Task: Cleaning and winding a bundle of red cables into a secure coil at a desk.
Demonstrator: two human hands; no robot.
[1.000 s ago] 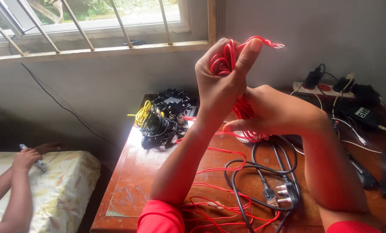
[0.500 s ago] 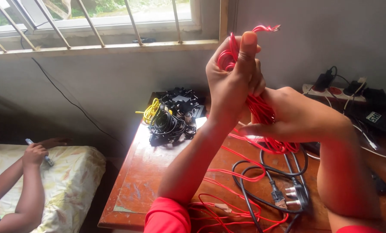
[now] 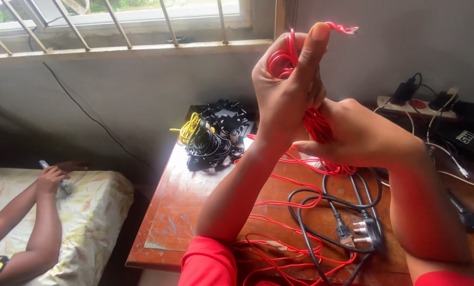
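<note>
My left hand [image 3: 287, 90] is raised in front of the wall, fingers closed around a coil of thin red cable [image 3: 315, 124], thumb pointing up. The cable's bare end [image 3: 344, 27] sticks out above the thumb. My right hand [image 3: 361, 135] sits just below and to the right, gripping the lower loops of the same red coil. More red cable trails down in loose loops [image 3: 279, 254] across the wooden table [image 3: 179, 201]. A black power cord with a three-pin plug [image 3: 367, 230] lies under my right forearm.
A heap of black and yellow cables [image 3: 210, 137] lies at the table's far left. A white power strip [image 3: 414, 108] with adapters sits at the back right. Another person's hand [image 3: 51, 177] holds a small object over a patterned cushion [image 3: 88, 212] at left. A barred window [image 3: 115, 21] is above.
Both hands have risen slightly with the red coil and my left thumb has straightened up. The view has shifted a little, so the table sits further right.
</note>
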